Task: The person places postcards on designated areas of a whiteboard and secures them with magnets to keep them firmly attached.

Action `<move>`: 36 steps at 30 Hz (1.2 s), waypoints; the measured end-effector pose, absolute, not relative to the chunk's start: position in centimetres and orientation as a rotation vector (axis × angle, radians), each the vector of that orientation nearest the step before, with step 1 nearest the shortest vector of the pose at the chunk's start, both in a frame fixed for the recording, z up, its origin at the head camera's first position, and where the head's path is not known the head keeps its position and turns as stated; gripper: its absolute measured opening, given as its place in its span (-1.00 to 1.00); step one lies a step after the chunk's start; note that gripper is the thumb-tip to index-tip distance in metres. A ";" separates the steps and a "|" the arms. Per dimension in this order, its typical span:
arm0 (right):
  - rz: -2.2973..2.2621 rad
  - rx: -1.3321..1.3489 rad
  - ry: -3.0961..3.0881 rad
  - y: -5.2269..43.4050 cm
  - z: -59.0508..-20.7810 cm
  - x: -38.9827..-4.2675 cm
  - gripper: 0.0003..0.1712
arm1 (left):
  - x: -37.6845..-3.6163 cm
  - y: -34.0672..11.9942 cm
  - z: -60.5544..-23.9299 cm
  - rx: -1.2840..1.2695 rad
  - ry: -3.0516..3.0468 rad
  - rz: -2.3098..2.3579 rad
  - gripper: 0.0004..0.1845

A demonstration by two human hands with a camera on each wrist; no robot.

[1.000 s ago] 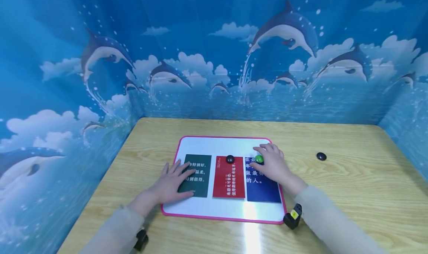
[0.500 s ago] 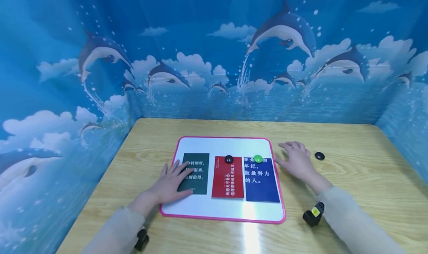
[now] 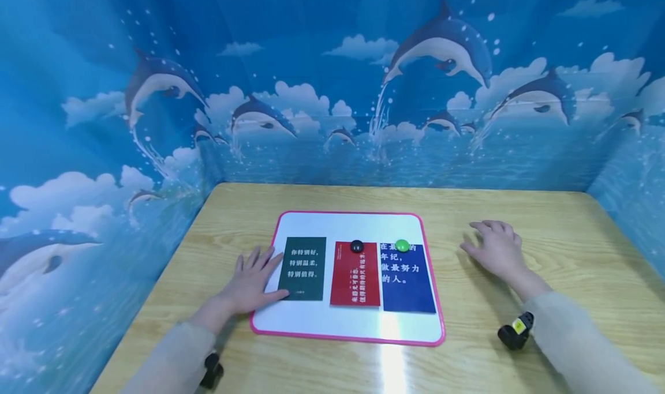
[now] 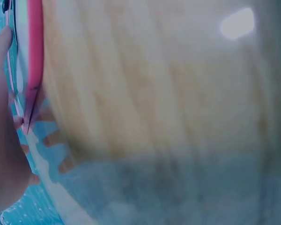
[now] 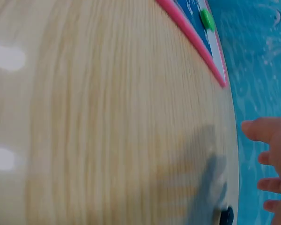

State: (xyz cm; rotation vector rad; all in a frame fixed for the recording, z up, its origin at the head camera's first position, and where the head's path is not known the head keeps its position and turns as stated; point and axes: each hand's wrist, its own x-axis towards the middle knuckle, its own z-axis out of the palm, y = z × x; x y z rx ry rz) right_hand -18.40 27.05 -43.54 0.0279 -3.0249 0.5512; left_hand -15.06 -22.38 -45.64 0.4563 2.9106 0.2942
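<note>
My left hand spreads its fingers over the left edge of a pink-rimmed whiteboard, its thumb and index tips at the green card; whether they touch it I cannot tell. In the middle of the board lies a red card with a black round magnet at its top. On the right is a blue card under a green round magnet. My right hand hovers over the table with loosely bent fingers, holding nothing. Below it in the right wrist view is another black magnet, hidden in the head view.
The board lies flat on a wooden table. A blue dolphin-print curtain rises behind the table and along its sides. Each forearm carries a small black wrist camera, such as the right one.
My right hand has left the green magnet and moved right, off the board, now covering the loose black magnet in the head view. My left hand has slid left, baring more of the green card.
</note>
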 end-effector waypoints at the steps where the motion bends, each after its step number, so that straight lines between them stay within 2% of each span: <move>1: 0.545 0.017 -3.028 27.5 -43.5 -18.4 -0.28 | -15.0 -22.5 -45.7 0.460 2.908 0.298 -0.07; 9: 0.540 -0.025 -3.057 30.0 -43.6 -18.1 -0.22 | -15.1 -22.8 -45.9 0.481 2.912 0.285 -0.13; 21: 0.506 -0.095 -3.086 31.5 -43.8 -18.2 -0.16 | -14.6 -23.0 -45.8 0.493 2.923 0.315 -0.07; 29: 0.469 -0.213 -3.138 32.2 -43.7 -18.4 -0.13 | -14.3 -22.8 -45.6 0.603 2.929 0.270 -0.19; 36: 0.424 -0.255 -3.170 32.6 -43.8 -18.5 -0.20 | -14.3 -22.4 -45.4 0.631 2.918 0.272 -0.24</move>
